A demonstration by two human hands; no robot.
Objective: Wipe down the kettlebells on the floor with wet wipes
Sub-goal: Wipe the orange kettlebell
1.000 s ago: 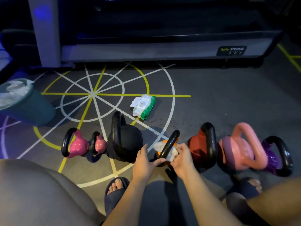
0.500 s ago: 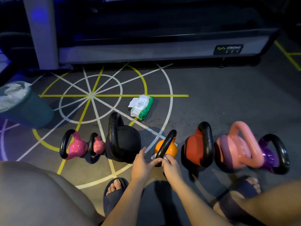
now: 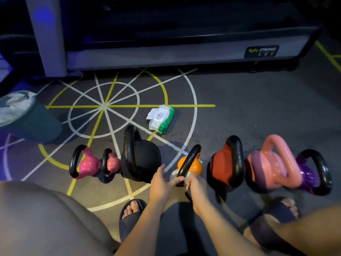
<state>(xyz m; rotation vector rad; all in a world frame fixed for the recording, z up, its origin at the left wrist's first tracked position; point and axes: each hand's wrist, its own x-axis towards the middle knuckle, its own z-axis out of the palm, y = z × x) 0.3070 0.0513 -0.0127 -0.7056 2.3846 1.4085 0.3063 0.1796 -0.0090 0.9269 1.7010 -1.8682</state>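
Note:
Several kettlebells stand in a row on the floor: two small pink ones (image 3: 88, 163), a big black one (image 3: 142, 157), an orange one (image 3: 193, 164) with a black handle, a red one (image 3: 227, 163), a pink one (image 3: 271, 167) and a purple one (image 3: 311, 172). My right hand (image 3: 196, 183) presses a white wet wipe (image 3: 174, 175) against the near end of the orange kettlebell's handle. My left hand (image 3: 162, 182) touches the same handle end with its fingertips. An opened green-and-white wipe pack (image 3: 162, 118) lies beyond the row.
A teal bin (image 3: 27, 119) filled with used white wipes stands at the left. A grey treadmill base (image 3: 166, 54) runs along the back. My knees and sandalled feet (image 3: 132, 211) are close in front of the row. White and yellow lines mark the floor.
My right hand with the wipe slid from the orange bell's body down to the near end of its handle. The view shifted slightly; my left hand stayed at the handle.

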